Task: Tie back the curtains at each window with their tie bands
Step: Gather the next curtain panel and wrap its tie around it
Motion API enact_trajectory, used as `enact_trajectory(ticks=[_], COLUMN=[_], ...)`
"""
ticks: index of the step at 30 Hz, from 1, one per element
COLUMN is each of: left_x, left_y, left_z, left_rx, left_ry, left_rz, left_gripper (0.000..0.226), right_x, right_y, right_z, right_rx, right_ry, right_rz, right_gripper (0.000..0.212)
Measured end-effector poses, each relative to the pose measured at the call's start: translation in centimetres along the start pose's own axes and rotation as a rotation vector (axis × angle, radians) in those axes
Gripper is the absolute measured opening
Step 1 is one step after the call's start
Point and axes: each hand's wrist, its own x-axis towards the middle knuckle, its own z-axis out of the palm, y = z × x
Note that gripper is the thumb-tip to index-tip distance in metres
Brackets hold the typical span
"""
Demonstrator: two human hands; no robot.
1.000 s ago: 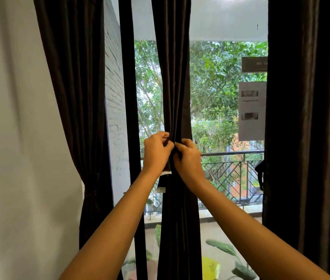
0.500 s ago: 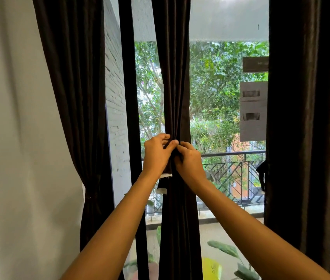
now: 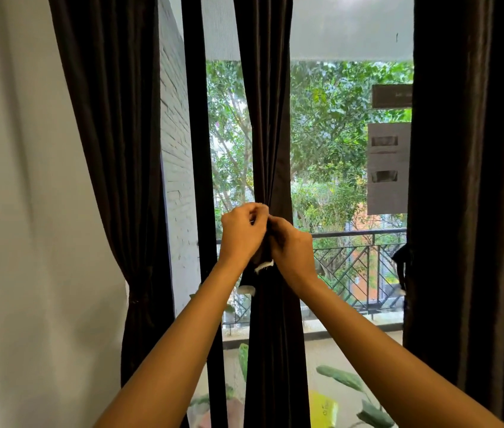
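**Head view, at the window.** The right curtain (image 3: 473, 180), the largest dark panel, hangs at the right edge. A second band (image 3: 402, 267) is seen at its inner edge, and whether that band is fastened cannot be told. The left curtain (image 3: 111, 149) is drawn in at its waist beside the wall (image 3: 28, 211) and is judged to be tied already.

The middle curtain (image 3: 270, 118) is gathered into a narrow column in front of the window glass, between the other two curtains and apart from both. The left hand (image 3: 241, 236) and the right hand (image 3: 294, 251) are raised to the front of this column and touch each other.

The fingers (image 3: 258, 211) of the left hand are curled and pinched together, and those of the right hand (image 3: 278, 223) are curled likewise. Both are clamped on the tie band (image 3: 263, 267), which is wrapped round the gathered cloth at hand height. Two pale-tipped ends of the band hang just below the hands, the lower one (image 3: 246, 290) to the left of the column.

**Handling (judged).**
- The curtain cloth is taken to be soft, limp and fairly heavy in its fall, with a slight sheen, so the folds may slide out of a slack wrap.
- The band is taken to be light, pliable and not fragile.
- The band is best held close to the crossing point rather than by its tips.
- The column is best held where it is already narrowed, so that the folds are kept bunched while the knot is drawn tight.
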Motion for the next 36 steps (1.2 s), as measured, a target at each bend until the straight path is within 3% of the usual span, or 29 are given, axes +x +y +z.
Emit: enact_trajectory(ticks=[2,8,15,17,19,23,28,32,36], left_x=[0.1,0.7,0.7,0.7,0.5,0.2,0.2,0.9,1.3], left_y=[0.0,-1.4,-1.6,-1.7,-1.5,-1.7,-1.9,-2.2,-2.4], left_z=[-0.2,-0.7,-1.4,-1.4,-1.2,-0.3,0.5,0.6,0.4], left_rx=[-0.071,-0.413,-0.757,-0.815,-0.809,-0.705,-0.52,-0.426,-0.362], left_ry=[-0.003,-0.179,-0.302,-0.316,-0.298,-0.127,0.026,0.006,-0.078], left_rz=[-0.075,-0.318,-0.427,-0.434,-0.422,-0.397,-0.299,-0.276,-0.238], left_gripper=[0.031,0.028,0.03,0.031,0.027,0.021,0.019,0.015,0.019], right_x=[0.1,-0.3,-0.6,-1.0,-1.1,-1.4,-1.3,-0.2,0.9], right_y=[0.2,0.4,0.2,-0.3,-0.6,-0.8,-0.6,-0.7,-0.7], right_z=[-0.2,-0.5,0.1,0.3,0.5,1.2,1.4,0.3,-0.5], right_rx=[-0.001,0.074,0.218,0.287,0.386,0.562,0.566,0.596,0.555], right_ry=[-0.021,-0.04,0.015,0.048,0.083,0.03,-0.045,-0.044,-0.008], right_rz=[-0.009,-0.029,0.092,0.128,0.191,0.405,0.361,0.333,0.442], right_gripper=[0.042,0.053,0.046,0.031,0.017,0.021,0.03,0.018,0.02])
